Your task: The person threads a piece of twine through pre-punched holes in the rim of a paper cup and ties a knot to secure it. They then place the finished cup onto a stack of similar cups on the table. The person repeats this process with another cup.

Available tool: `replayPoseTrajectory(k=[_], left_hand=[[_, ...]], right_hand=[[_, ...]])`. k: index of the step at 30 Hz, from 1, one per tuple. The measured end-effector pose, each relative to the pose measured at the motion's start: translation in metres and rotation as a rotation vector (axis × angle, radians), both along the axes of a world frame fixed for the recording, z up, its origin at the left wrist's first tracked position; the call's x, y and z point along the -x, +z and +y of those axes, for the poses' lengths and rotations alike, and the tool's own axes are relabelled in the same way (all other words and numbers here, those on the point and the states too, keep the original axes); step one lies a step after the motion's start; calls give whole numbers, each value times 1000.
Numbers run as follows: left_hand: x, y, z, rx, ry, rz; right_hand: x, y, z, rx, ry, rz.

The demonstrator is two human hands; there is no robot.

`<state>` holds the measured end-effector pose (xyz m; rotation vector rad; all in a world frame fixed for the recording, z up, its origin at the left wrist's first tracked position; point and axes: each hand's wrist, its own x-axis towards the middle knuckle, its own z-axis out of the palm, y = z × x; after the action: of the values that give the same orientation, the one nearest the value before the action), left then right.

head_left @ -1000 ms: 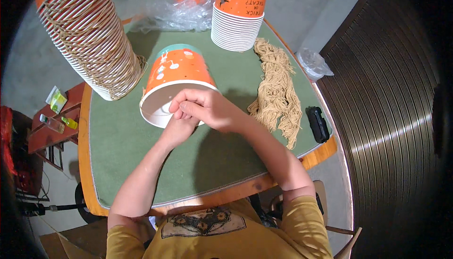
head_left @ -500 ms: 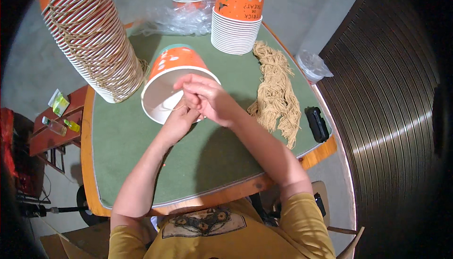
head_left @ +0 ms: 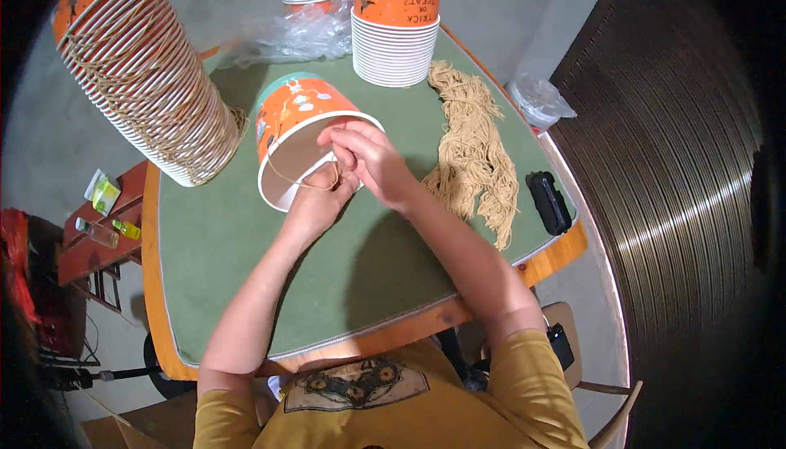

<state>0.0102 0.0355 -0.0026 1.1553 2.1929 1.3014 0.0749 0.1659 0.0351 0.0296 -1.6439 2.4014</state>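
An orange paper bucket [head_left: 307, 105] with a green base lies tilted on the table, its white-rimmed mouth toward me. A thin tan cord [head_left: 282, 175] comes from the bucket's left side and loops across the mouth to my hands. My left hand [head_left: 321, 194] is closed on the cord at the lower rim. Just above and to its right, my right hand [head_left: 372, 162] has its fingers curled together at the same cord, partly inside the mouth. The fingertips partly hide each other and the cord's end.
A tall bucket stack [head_left: 151, 81] draped with cords leans at the left. Another stack [head_left: 395, 48] stands at the back, beside clear plastic wrap [head_left: 299, 36]. A tan cord bundle [head_left: 475, 146] and a black case [head_left: 549, 203] lie to the right on the green tabletop [head_left: 221, 285].
The bucket has turned and shifted slightly right in view, showing more of its left side and the cord loop. My hands stay together at its mouth.
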Motion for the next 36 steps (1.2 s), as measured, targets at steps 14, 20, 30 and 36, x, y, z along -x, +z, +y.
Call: replayPoseTrajectory(k=[14, 20, 30, 36], left_hand=[[5, -3, 2, 57, -35, -44], [7, 1, 0, 52, -56, -87], [11, -3, 2, -61, -118, -283], [12, 3, 0, -23, -120, -363]], right_hand=[[32, 14, 4, -1177, -142, -40], [-19, 22, 3, -1277, -298, 193], [-56, -22, 8, -1408, -410, -213], [-51, -35, 9, -1396, -520, -110]])
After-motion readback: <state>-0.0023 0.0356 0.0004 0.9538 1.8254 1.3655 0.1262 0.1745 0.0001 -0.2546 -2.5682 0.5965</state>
